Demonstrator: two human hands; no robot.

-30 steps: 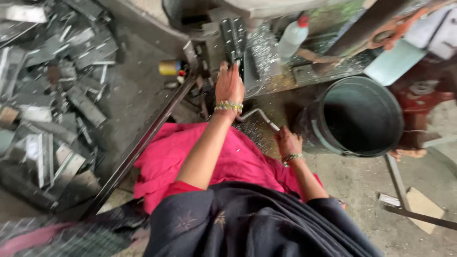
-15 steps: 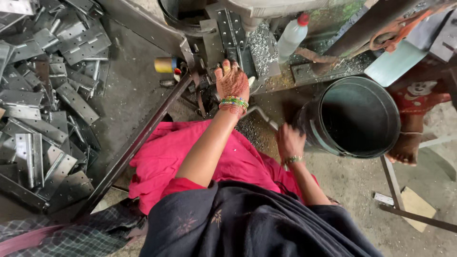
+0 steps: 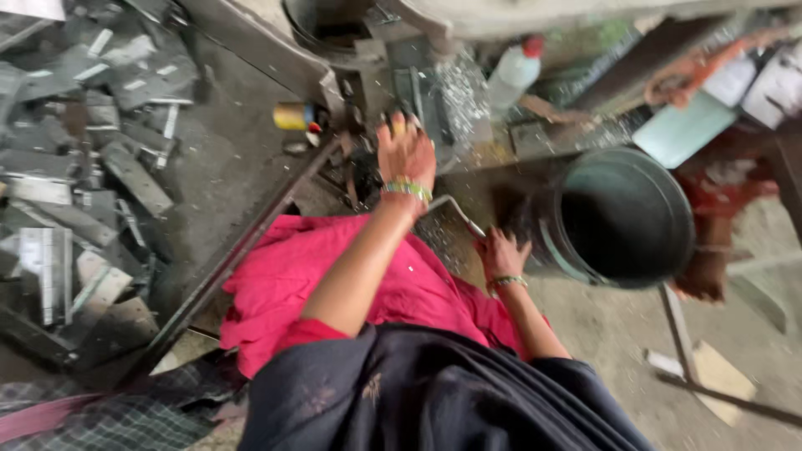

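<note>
The left hand [image 3: 407, 153] is stretched out, fingers spread, on the dark metal machine part [image 3: 418, 96]. The right hand [image 3: 501, 253] is closed on a bent metal handle [image 3: 455, 210] beside the bucket [image 3: 622, 219]. The handle should be gripped firmly, fingers kept away.

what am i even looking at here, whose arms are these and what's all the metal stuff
This picture comes from a camera worn on a person's head, looking down, so the arms are the wearer's own, over a pink garment on the lap. The left hand, with a green bangle, reaches forward to the dark metal machine part on the workbench. The right hand rests low beside a large dark round metal bucket, near a thin bent metal rod; blur hides whether it grips the rod. At left lies a heap of flat grey metal pieces. A small yellow can and a white plastic bottle with a red cap sit further back.
</note>
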